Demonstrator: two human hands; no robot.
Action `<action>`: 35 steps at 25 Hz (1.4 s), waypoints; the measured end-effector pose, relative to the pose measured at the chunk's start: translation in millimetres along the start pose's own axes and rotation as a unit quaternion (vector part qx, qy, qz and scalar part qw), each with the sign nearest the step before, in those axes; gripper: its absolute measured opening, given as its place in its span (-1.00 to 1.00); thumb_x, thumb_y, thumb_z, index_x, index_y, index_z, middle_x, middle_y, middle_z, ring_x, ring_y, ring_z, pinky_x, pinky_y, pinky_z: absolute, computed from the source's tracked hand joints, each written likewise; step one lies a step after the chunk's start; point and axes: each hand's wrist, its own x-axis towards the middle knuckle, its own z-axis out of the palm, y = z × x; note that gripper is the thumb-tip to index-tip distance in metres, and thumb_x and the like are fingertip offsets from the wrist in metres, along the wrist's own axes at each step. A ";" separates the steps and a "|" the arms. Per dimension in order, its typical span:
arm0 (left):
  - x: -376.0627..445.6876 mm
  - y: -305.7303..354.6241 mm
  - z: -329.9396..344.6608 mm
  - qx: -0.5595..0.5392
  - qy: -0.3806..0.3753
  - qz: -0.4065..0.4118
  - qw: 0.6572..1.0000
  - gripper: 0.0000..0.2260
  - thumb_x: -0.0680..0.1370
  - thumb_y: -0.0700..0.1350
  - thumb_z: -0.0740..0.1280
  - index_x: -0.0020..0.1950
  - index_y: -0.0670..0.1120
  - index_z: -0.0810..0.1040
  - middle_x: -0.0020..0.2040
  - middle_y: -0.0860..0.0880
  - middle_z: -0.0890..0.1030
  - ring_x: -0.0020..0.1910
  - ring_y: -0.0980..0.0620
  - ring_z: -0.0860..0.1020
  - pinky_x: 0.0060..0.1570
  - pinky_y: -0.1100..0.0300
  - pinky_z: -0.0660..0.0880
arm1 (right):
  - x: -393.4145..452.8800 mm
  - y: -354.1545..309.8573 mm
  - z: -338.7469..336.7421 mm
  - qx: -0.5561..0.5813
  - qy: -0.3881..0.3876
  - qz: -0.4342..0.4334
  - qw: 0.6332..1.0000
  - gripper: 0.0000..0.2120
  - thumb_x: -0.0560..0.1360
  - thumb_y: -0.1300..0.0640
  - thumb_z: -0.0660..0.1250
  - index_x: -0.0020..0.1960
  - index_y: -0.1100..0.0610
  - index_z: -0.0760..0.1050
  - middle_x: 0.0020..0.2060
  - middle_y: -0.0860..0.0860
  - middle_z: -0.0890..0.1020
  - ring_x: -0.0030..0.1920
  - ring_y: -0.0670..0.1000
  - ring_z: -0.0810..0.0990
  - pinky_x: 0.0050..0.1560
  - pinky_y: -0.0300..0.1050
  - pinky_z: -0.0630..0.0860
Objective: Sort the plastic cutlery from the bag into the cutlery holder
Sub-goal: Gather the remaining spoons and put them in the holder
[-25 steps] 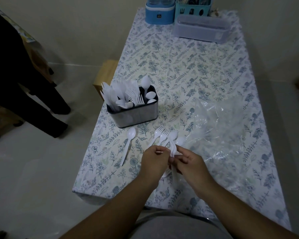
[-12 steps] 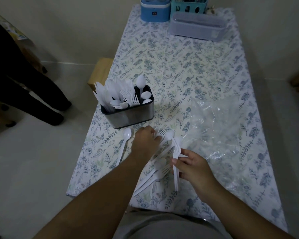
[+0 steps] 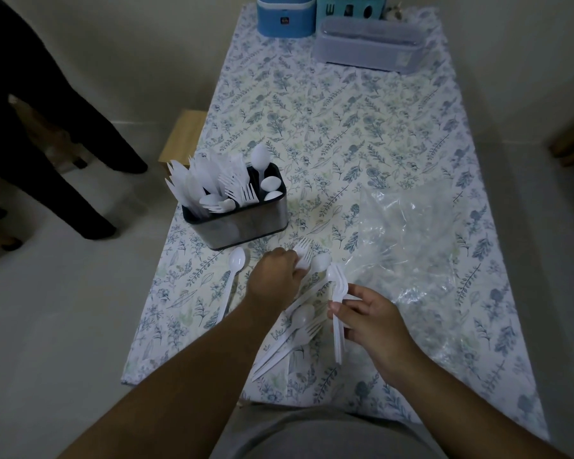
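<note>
Left hand [image 3: 274, 276] knuckles-up on the worktop [image 3: 345, 127], fingers curled onto a fork [image 3: 304, 251] at the top of a loose cutlery pile [image 3: 292, 329]; grip itself hidden under the hand. Right hand [image 3: 367, 321] just beside it, thumb and fingers pinching a stacked bunch of spoons [image 3: 338, 293], bowls up, handles hanging below the palm. Between the two hands, more white spoons and forks lying fanned on the flowered cloth, handles pointing toward the near edge. One lone spoon [image 3: 232, 279] flat to the left of the left hand, bowl toward the holder [image 3: 237, 223]. Holder standing beyond the hands near the left edge: metal sides, dark rim, knives at its left end, forks in the middle, spoons at the right end. Clear bag [image 3: 408, 240] crumpled and flat to the right of the pile, well apart from the holder. At the far end, a blue box [image 3: 285, 18], a teal caddy [image 3: 352, 8] and a grey lidded container [image 3: 367, 44]. Dark trouser legs [image 3: 47, 127] on the floor at left.
</note>
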 end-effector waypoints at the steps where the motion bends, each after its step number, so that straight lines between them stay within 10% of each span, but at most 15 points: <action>1: 0.2 -0.6 -0.1 -0.003 0.000 -0.005 1.000 -0.77 0.55 -0.03 0.41 0.10 -0.16 0.65 -0.07 -0.12 0.62 -0.07 -0.09 0.58 -0.09 0.12 0.51 | 0.5 0.3 0.6 -0.001 0.000 0.000 1.000 -0.66 0.52 0.26 0.47 0.27 0.06 0.58 -0.09 0.04 0.78 -0.04 0.03 0.76 -0.06 -0.04 0.65; 9: 2.7 5.1 -12.0 -0.147 0.040 -0.108 0.982 -0.79 0.58 -0.08 0.38 -0.19 -0.17 0.63 -0.27 -0.06 0.63 -0.27 -0.04 0.58 -0.33 0.30 0.36 | 2.4 1.8 1.9 -0.006 0.003 -0.002 1.000 -0.65 0.52 0.26 0.46 0.29 0.10 0.57 -0.10 0.05 0.78 -0.03 0.05 0.76 0.07 0.06 0.67; 14: 13.7 0.7 -7.3 -0.178 0.049 -0.160 0.970 -0.77 0.54 -0.09 0.44 0.17 -0.10 0.56 -0.05 -0.07 0.68 -0.08 -0.02 0.63 -0.04 0.13 0.55 | -1.6 4.4 1.9 -0.014 0.002 -0.001 1.000 -0.65 0.52 0.25 0.47 0.28 0.06 0.58 -0.08 0.03 0.78 -0.01 0.02 0.75 0.16 0.17 0.64; 35: 10.2 -13.7 -5.0 0.057 -0.005 0.020 0.998 -0.78 0.53 0.00 0.39 0.03 -0.14 0.55 -0.08 -0.13 0.62 -0.04 -0.14 0.58 -0.13 0.07 0.48 | -0.2 1.0 4.8 -0.003 0.010 0.013 1.000 -0.69 0.54 0.20 0.46 0.27 0.05 0.60 -0.05 0.03 0.78 -0.01 0.03 0.75 -0.10 -0.02 0.66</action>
